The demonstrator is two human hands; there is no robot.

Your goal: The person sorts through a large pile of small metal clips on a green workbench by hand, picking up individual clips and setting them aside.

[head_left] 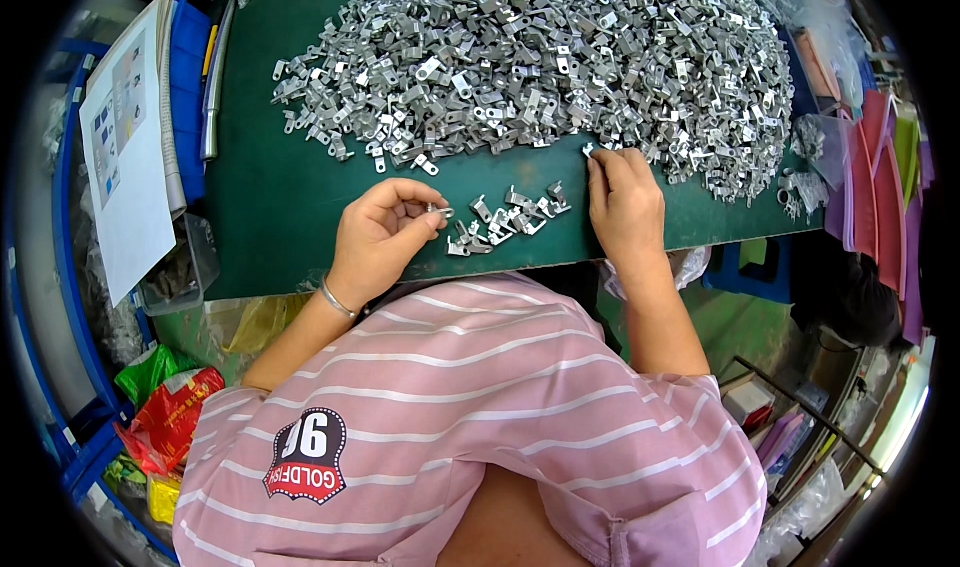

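Between the thumb and fingers of my left hand a small bent metal bracket is pinched, above the near part of the green table. My right hand reaches to the front edge of a large heap of metal brackets. Its thumb and forefinger are closed at another small bracket. Between my hands lies a small loose group of brackets, close to the table's near edge. The remaining fingers of my right hand are curled and partly hidden.
The green tabletop carries the heap across its far side. Printed sheets and a blue bin stand at the left, above a clear plastic box. Pink and purple sheets hang at the right, near a ring-shaped metal part.
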